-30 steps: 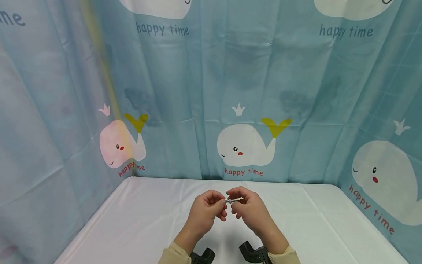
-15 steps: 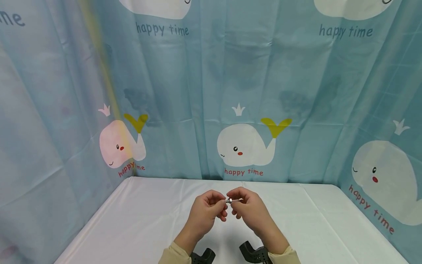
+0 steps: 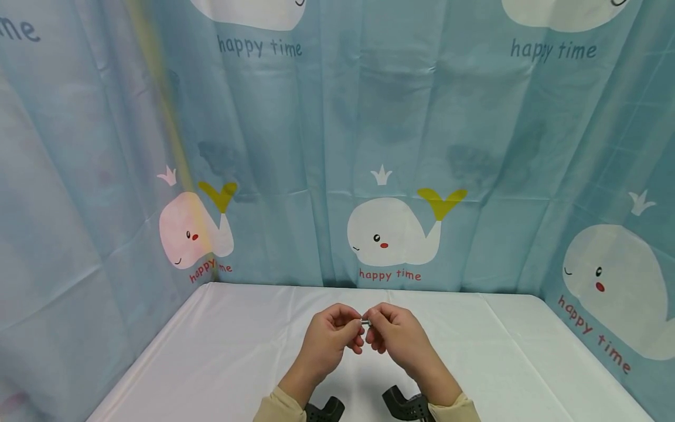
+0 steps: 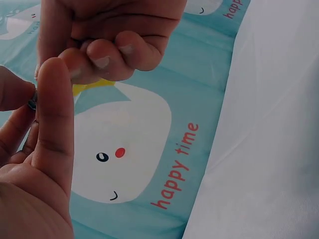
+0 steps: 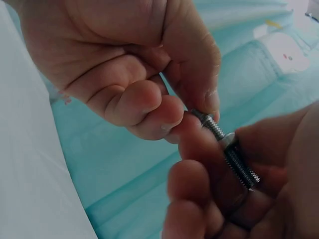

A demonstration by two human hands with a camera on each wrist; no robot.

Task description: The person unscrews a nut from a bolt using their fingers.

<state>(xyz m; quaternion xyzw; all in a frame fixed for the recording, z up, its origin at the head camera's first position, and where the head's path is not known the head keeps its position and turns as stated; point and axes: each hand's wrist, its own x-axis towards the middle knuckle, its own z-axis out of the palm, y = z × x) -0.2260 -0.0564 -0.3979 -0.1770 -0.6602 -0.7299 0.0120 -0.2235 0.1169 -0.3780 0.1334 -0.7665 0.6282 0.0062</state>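
My left hand (image 3: 331,335) pinches one end of a small metal bolt (image 3: 365,322), held above the table. In the right wrist view the bolt (image 5: 241,167) is threaded, and a nut (image 5: 229,140) sits partway along its shaft. The fingertips of my right hand (image 3: 399,334) pinch the nut, while the bolt's free end points in towards the right palm. A bit of the metal (image 4: 33,101) shows between fingertips in the left wrist view; fingers hide most of it there.
A white cloth (image 3: 221,363) covers the table below both hands. Behind and at the sides hangs a blue curtain (image 3: 285,234) printed with whales. Black wrist mounts (image 3: 405,404) sit at both sleeve cuffs.
The right thumb and fingers have moved left and closed on the nut, covering the part of the bolt that showed before. The left hand has stayed in place.
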